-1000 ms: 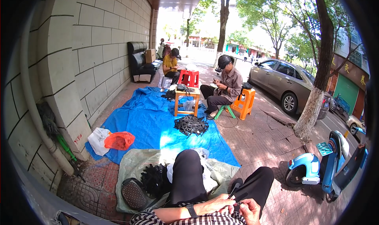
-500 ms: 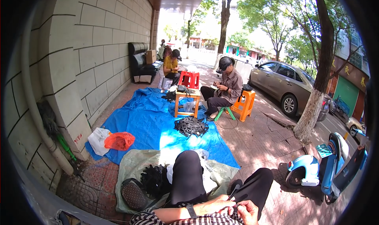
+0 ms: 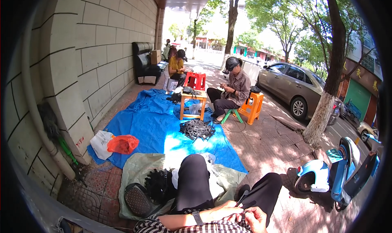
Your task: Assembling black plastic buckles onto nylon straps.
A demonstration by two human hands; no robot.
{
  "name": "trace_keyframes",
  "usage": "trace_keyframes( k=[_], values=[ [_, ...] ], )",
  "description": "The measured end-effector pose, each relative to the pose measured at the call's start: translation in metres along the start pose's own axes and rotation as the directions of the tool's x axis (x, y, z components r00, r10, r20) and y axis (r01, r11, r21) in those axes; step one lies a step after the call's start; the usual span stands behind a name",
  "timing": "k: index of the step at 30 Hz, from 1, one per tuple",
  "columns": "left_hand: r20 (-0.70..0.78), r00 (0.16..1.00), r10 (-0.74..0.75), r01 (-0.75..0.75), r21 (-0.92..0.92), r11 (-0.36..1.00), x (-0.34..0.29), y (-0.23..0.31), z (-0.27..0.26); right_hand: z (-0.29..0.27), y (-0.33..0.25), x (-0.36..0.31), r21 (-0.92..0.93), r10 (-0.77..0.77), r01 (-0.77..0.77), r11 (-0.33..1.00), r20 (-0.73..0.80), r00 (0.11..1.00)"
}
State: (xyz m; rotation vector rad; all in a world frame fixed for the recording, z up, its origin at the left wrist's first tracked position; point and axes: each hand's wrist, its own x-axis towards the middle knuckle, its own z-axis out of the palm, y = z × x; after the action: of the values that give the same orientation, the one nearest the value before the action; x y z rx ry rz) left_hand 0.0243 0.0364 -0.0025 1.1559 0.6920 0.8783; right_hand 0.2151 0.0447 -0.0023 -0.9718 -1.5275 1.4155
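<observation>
My left hand (image 3: 228, 210), with a dark watch (image 3: 197, 217) on its wrist, is closed low over my lap. From its fingers a thin black strip (image 3: 243, 197) sticks up; its exact kind is too small to tell. Beside it, almost touching, my right hand (image 3: 256, 219) pinches at something small that its fingers hide. A heap of black pieces (image 3: 159, 185) lies by my shoe (image 3: 138, 200) on a pale plastic sheet (image 3: 134, 171). Farther off, a pile of black strips (image 3: 197, 129) rests on a blue tarp (image 3: 143, 129).
Two people (image 3: 233, 86) sit working by a small wooden table (image 3: 193, 96) and a red stool (image 3: 196, 81). White and orange bags (image 3: 123, 144) lie by the wall at left. A blue scooter (image 3: 318, 176) and a tree trunk (image 3: 322, 114) stand at right.
The view has shifted very slightly. Both my hands keep nearly the same place and grip; the seated person nearer me has moved their hands a little.
</observation>
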Motion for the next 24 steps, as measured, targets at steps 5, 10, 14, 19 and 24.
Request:
trace_keyframes(
  k=[5,10,14,19,24],
  values=[
    [-0.098,0.994,-0.051,0.047,-0.042,0.998,0.000,0.019,-0.005,-0.001,-0.006,0.009,-0.036,-0.271,0.270,0.962,0.002,0.963],
    [-0.168,0.982,-0.083,0.060,-0.135,0.989,-0.004,0.061,-0.016,-0.011,-0.058,0.036,-0.279,-0.490,0.473,0.836,0.007,0.872],
    [-0.088,0.996,-0.033,0.025,-0.097,0.995,0.009,0.077,-0.008,-0.014,-0.050,0.048,-0.416,-0.751,0.701,0.579,0.065,0.658],
    [-0.057,0.995,-0.076,0.070,-0.102,0.992,0.014,0.071,0.001,-0.020,-0.044,0.038,-0.449,-0.694,0.664,0.598,0.125,0.709],
    [-0.070,0.992,-0.108,0.098,-0.131,0.987,0.013,0.061,0.003,-0.022,-0.041,0.033,-0.455,-0.695,0.670,0.587,0.140,0.705]
  ],
)
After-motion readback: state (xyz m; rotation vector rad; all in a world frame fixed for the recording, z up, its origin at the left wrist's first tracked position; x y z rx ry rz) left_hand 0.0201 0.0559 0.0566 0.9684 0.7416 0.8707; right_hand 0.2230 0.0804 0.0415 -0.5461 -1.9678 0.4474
